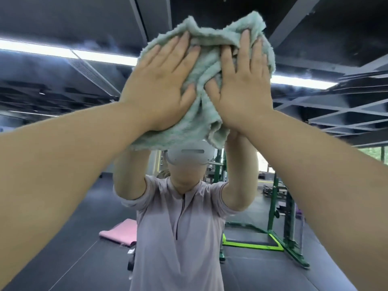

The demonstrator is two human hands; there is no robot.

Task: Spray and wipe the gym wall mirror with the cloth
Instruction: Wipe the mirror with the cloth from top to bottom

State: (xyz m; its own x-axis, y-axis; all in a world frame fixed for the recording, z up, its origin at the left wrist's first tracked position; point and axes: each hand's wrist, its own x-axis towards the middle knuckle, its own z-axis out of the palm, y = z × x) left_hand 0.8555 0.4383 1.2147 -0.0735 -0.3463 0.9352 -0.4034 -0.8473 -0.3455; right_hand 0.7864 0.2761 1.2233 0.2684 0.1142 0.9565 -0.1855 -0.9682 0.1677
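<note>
Your fingers (178,47) lie straight on both hands, pressing the cloth (206,114) flat against the mirror (315,38) at 12 o'clock. Your left hand (159,85) covers the cloth's 9 o'clock side and your right hand (241,89) its 3 o'clock side, thumbs close together at the middle. Cloth edges stick out past your fingertips at 12 and hang below your wrists at 6. Glass runs on around the cloth, its edges out of view. Reflected in it are a pink mat (119,231) at 7, a green rack (273,206) at 4, and ceiling lights (100,56) at 10 and 2.

The left hand (159,85) and right hand (239,87) lie side by side on the cloth (206,66) against the mirror (63,24).
</note>
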